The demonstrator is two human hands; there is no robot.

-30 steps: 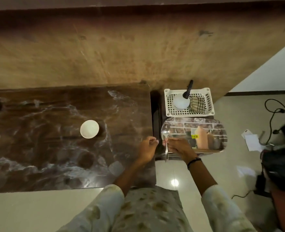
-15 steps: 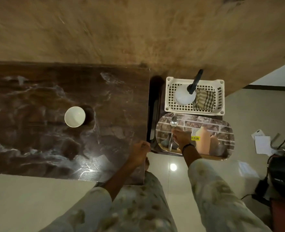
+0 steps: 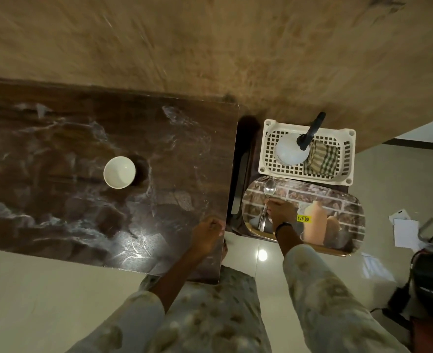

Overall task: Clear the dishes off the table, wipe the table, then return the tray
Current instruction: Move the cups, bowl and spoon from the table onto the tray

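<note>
Where the tray (image 3: pixel 337 200) (brick-patterned, yellow price sticker) sits just off the table's right edge, the right hand (image 3: pixel 281 212) is over its left end, fingers curled round the handle of a spoon (image 3: pixel 268 197); spoon bowl points toward the tray's far rim. Left hand (image 3: pixel 207 234): loosely curled at the table's (image 3: pixel 57 225) right edge near its near corner, holding nothing visible. White bowl (image 3: pixel 119 172): upright, mid-table, well apart from both hands. White basket (image 3: pixel 269 159): touching the tray's far rim, containing a spray bottle (image 3: pixel 292 149) and a checked cloth (image 3: pixel 321 159). Papers (image 3: pixel 404 225): floor, right of tray.
</note>
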